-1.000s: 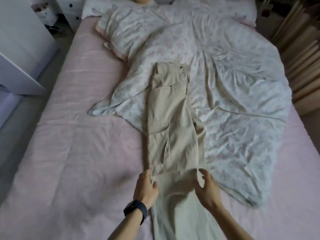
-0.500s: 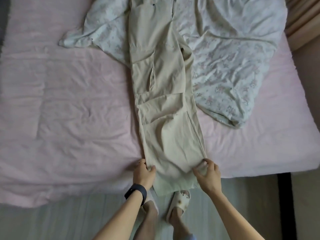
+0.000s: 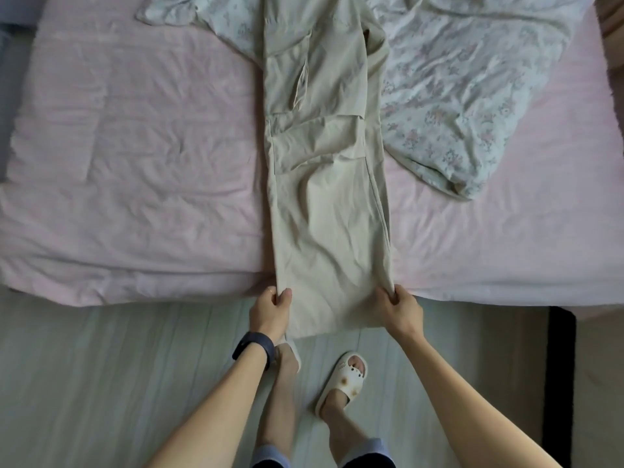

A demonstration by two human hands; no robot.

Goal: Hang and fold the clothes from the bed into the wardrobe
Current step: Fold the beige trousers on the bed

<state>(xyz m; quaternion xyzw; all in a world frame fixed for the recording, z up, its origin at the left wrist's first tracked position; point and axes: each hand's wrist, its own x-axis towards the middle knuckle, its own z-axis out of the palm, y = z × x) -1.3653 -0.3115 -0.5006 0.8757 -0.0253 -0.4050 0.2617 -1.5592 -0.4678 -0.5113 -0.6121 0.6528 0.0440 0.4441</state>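
Both hands, left [image 3: 271,309] and right [image 3: 400,310], pinch the beige trousers' [image 3: 324,197] hem corners at the bed [image 3: 135,163] edge; folding upward likely follows

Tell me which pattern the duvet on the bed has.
The duvet has a small floral print, seen in the head view.

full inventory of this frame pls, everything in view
trousers: 1, beige, laid lengthwise on the bed, leg ends over its near edge
bed sheet: 1, pink, covers the bed
duvet: 1, pale floral, crumpled, upper right, partly under the trousers
floor: pale planks, below the bed edge
slippers: 2, cream, on the feet; the left mostly hidden
wristband: 1, dark, left wrist
left hand: pinches the trousers' left edge
right hand: pinches the trousers' right edge
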